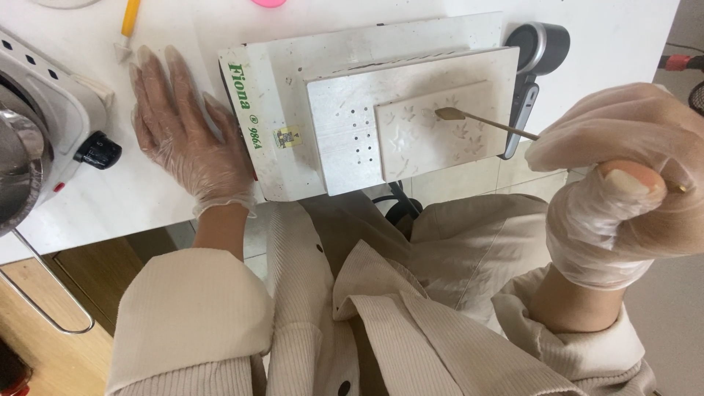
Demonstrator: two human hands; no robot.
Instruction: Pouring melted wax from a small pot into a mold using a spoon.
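Observation:
My left hand [183, 132], in a clear thin glove, lies flat with fingers spread on the white table [147, 191], against the left edge of a stack of white boards [293, 110]. My right hand [623, 183], also gloved, is closed in a fist around a thin brass tool [484, 122]. The tool's flat leaf-shaped tip hovers over the top white slab [433, 139], which bears pressed flower shapes. A small gold square piece [287, 136] lies on the lowest board.
A white electric hotplate with a black knob [99, 150] and a metal pot [18, 169] stands at the left. A black and silver handheld device [532, 66] lies right of the boards. A yellow-handled tool [128, 26] is at the back. My beige jacket fills the foreground.

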